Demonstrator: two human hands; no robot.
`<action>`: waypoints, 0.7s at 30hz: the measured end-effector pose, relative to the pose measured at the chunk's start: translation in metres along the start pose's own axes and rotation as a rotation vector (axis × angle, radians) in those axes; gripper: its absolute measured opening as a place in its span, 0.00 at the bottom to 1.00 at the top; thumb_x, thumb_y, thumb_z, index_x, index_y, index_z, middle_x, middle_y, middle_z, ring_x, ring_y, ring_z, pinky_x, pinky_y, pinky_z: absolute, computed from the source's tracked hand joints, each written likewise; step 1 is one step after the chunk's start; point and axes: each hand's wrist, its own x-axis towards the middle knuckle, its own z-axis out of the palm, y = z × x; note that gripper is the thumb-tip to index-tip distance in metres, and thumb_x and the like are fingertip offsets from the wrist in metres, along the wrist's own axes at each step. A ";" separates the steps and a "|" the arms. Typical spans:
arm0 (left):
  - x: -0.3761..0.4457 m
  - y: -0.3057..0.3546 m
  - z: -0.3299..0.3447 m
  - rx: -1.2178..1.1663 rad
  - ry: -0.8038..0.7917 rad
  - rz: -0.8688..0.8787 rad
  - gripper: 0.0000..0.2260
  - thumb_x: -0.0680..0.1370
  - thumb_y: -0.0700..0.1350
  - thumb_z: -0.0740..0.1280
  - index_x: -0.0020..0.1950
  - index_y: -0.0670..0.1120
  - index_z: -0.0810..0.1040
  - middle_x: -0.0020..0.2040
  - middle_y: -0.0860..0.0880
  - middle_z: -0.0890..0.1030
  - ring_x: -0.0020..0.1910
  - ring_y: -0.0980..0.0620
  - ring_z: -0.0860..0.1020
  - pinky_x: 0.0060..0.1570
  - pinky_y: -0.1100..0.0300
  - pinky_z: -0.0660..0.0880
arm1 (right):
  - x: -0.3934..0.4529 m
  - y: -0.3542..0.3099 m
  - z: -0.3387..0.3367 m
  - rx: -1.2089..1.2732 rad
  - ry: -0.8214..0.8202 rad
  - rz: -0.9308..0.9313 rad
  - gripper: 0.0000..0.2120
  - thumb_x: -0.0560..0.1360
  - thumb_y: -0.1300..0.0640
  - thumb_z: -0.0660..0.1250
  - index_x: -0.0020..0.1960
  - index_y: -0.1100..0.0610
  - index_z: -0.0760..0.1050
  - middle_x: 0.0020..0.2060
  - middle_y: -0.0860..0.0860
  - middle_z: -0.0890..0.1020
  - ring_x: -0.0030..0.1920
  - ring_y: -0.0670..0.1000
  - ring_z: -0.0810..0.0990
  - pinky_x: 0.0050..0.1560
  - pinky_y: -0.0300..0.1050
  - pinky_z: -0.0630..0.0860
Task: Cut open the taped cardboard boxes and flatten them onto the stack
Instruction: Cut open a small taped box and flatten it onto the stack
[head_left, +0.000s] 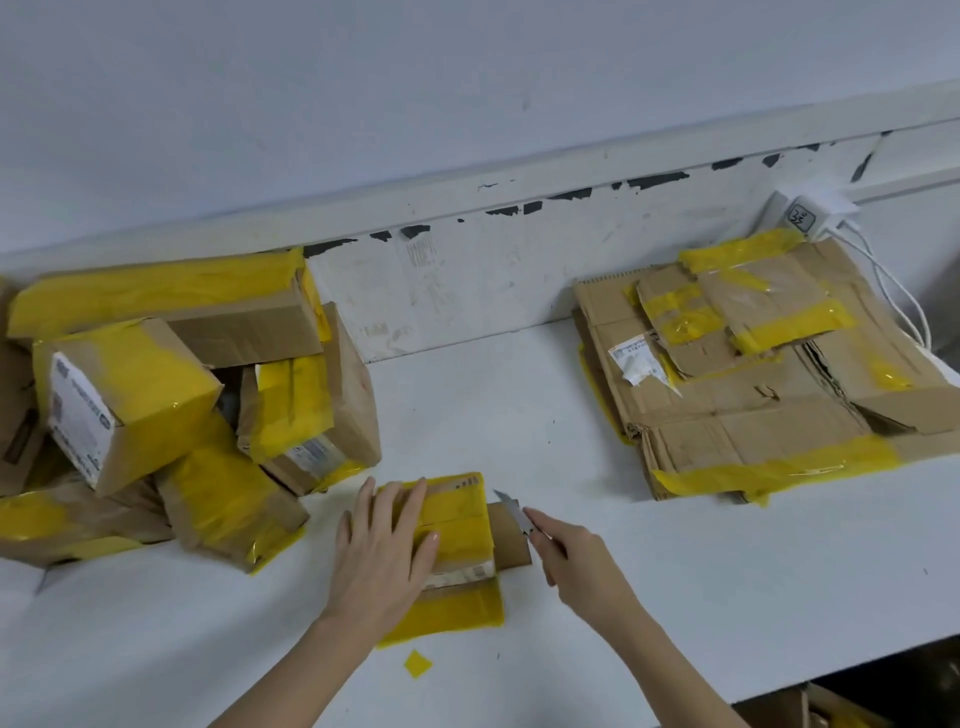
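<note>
A small cardboard box (460, 525) wrapped in yellow tape lies on the white table (701, 597) in front of me. My left hand (384, 551) rests flat on its top, fingers spread, pressing it down. My right hand (576, 564) grips a utility knife (514, 512), whose blade points up and left at the box's right end, where a brown flap shows. A stack of flattened boxes (753, 379) with yellow tape strips lies at the right back of the table.
A pile of several taped boxes (171, 405) crowds the left side against the wall. A white power adapter (810, 213) with cables sits behind the flattened stack. A yellow tape scrap (417, 663) lies near the table's front edge.
</note>
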 end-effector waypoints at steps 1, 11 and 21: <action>0.000 0.001 0.000 -0.007 -0.005 -0.011 0.26 0.81 0.59 0.40 0.68 0.48 0.67 0.58 0.44 0.76 0.61 0.40 0.70 0.48 0.45 0.77 | -0.002 0.000 0.003 0.008 0.000 -0.003 0.16 0.81 0.60 0.55 0.63 0.46 0.74 0.25 0.45 0.69 0.25 0.45 0.66 0.29 0.34 0.62; 0.001 0.001 -0.003 -0.052 -0.044 -0.037 0.27 0.81 0.58 0.40 0.67 0.47 0.69 0.58 0.46 0.77 0.56 0.42 0.76 0.43 0.49 0.78 | 0.006 -0.004 0.010 -0.049 0.000 -0.003 0.14 0.81 0.58 0.54 0.58 0.53 0.76 0.26 0.47 0.67 0.29 0.49 0.65 0.33 0.43 0.62; 0.003 0.007 -0.006 -0.049 -0.019 -0.086 0.27 0.81 0.55 0.39 0.66 0.47 0.72 0.57 0.46 0.77 0.54 0.41 0.75 0.38 0.49 0.77 | -0.011 -0.001 0.003 -0.177 -0.052 -0.098 0.16 0.81 0.55 0.55 0.65 0.45 0.71 0.27 0.46 0.67 0.28 0.47 0.63 0.29 0.38 0.59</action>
